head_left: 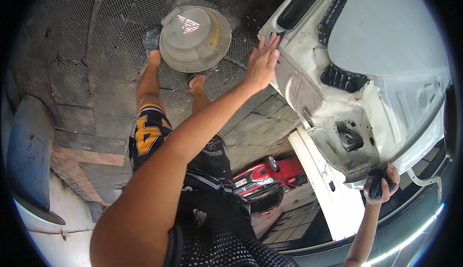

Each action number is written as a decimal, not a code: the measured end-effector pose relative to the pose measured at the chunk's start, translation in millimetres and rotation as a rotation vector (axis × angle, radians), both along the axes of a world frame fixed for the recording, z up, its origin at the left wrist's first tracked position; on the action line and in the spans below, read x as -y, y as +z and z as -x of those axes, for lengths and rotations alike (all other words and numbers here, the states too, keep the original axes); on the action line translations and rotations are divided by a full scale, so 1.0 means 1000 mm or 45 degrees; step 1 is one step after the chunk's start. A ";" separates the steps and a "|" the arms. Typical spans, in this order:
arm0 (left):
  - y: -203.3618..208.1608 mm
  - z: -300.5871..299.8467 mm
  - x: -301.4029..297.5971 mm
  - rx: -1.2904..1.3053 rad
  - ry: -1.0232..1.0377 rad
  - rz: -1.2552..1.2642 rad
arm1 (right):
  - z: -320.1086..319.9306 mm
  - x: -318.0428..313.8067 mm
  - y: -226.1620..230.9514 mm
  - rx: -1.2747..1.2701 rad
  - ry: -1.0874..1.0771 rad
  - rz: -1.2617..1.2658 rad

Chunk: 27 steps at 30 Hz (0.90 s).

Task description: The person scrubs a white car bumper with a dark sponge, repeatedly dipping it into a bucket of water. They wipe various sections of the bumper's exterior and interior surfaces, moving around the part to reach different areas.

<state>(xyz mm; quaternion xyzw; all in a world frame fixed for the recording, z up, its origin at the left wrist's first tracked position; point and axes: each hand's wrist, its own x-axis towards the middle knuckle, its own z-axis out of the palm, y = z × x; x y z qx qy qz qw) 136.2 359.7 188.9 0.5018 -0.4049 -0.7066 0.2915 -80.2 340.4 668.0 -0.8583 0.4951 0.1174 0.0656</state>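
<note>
A whitish, scuffed car body shell (313, 69) fills the right side, with bare metal openings and dark gaps. My left hand (264, 63) lies with fingers stretched out at the left edge of this body, near a dark oblong opening, and holds nothing. Farther right and lower in view, my right hand (372, 194) is closed round a soft-looking black wad (380, 184), at the lower edge of the panel. Whether it is a cloth or a pad I cannot tell. Beside the right hand, a dark recess (349, 136) shows in the bodywork.
An upturned grey tub (195, 40) stands on the dark textured floor (115, 40) in front of my feet. A blue drum (30, 146) is at the far left. A red car (270, 178) shows beyond my body, beside a white panel (328, 185).
</note>
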 end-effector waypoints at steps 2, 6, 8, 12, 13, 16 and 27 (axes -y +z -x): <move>-0.025 -0.001 0.018 0.137 -0.081 -0.111 | -0.003 0.001 -0.002 0.017 -0.008 -0.005; -0.027 0.016 0.015 0.047 0.097 -0.140 | -0.004 0.014 -0.005 0.007 0.024 -0.016; 0.010 0.009 -0.012 -0.125 0.177 -0.095 | 0.001 -0.001 -0.005 0.005 -0.013 0.016; -0.021 -0.014 0.010 0.129 -0.039 0.056 | -0.002 0.006 -0.006 0.051 -0.012 -0.015; -0.028 -0.014 0.023 0.147 0.124 0.094 | -0.003 0.008 -0.004 0.048 -0.004 -0.021; -0.040 -0.026 0.062 -0.052 0.257 -0.268 | -0.004 0.010 -0.005 0.038 -0.004 -0.023; -0.034 -0.031 0.070 -0.740 0.291 -0.866 | -0.006 0.005 -0.006 0.036 -0.033 -0.030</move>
